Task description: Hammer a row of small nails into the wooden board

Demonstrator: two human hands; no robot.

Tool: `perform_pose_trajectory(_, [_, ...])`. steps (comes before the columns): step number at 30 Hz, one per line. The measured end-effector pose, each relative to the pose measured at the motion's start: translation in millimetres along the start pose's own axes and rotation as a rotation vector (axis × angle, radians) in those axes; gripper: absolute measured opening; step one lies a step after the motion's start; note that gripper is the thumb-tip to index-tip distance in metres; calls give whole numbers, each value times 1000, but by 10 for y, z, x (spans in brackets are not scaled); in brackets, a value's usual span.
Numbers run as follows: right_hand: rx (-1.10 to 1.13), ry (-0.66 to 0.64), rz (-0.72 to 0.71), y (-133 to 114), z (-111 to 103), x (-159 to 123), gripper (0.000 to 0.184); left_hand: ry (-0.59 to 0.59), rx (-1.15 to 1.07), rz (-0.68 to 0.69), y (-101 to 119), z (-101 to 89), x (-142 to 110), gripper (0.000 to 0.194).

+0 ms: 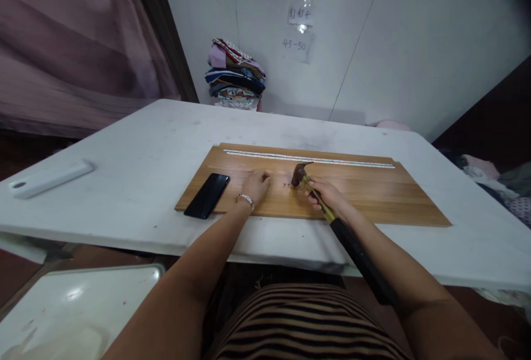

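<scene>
My right hand (326, 194) is wrapped around the handle of a claw hammer (350, 244), close to its head. The rusty head stands over the wooden board (373, 197), and the black grip slants back along my right forearm. Several tiny dark marks or nail heads (285, 184) show on the board just left of the hammer head. My left hand (256, 187), with a bracelet at its wrist, lies on the board left of these marks. Its fingers are curled closed, and whatever they may hold is hidden.
A black phone (207, 195) lies on the board's left end. Two white measuring strips (309, 158) run along its far edge, and a small nail (242, 165) lies nearby. The white table (128, 183) bears a white flat object (52, 177); folded cloths (236, 75) stand behind.
</scene>
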State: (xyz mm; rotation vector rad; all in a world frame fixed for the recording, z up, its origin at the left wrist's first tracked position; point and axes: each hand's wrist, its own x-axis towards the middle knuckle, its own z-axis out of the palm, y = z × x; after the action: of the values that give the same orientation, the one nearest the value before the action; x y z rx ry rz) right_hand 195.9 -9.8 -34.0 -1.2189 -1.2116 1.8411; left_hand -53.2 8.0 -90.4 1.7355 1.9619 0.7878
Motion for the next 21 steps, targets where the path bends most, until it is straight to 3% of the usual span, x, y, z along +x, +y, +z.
perform_pose_trajectory(4, [31,56,44,-2,36,-21,28,-3,3,-6,-2,5,6,21])
perform_pose_trajectory(21, [33,69,29,-18,71,-41,26,-12,32,-3,-15,12,9,21])
